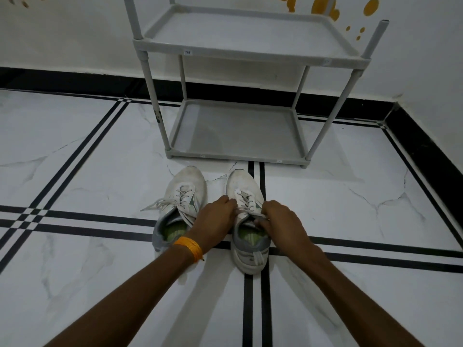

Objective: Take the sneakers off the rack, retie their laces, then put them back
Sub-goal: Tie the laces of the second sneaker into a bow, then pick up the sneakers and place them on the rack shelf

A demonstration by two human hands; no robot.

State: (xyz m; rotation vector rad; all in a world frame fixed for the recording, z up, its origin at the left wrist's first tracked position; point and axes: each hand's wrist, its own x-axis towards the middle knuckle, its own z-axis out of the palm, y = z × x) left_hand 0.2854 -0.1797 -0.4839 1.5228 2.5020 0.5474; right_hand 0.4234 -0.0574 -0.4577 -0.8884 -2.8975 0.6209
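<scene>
Laces (248, 212), flat and white, stretch between left hand (213, 217) and right hand (281, 221).

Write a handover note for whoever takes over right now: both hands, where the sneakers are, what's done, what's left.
Left hand: pinches the white laces of the right-hand white-and-grey sneaker.
Right hand: pinches the same laces near the tongue.
Where: both sneakers stand on the marble floor in front of the grey plastic two-shelf rack, toes towards it.
Done: both are off the rack.
Left: tie this one. Then tie the left-hand white-and-grey sneaker, whose loose laces trail to its left. Then put both back.
</scene>
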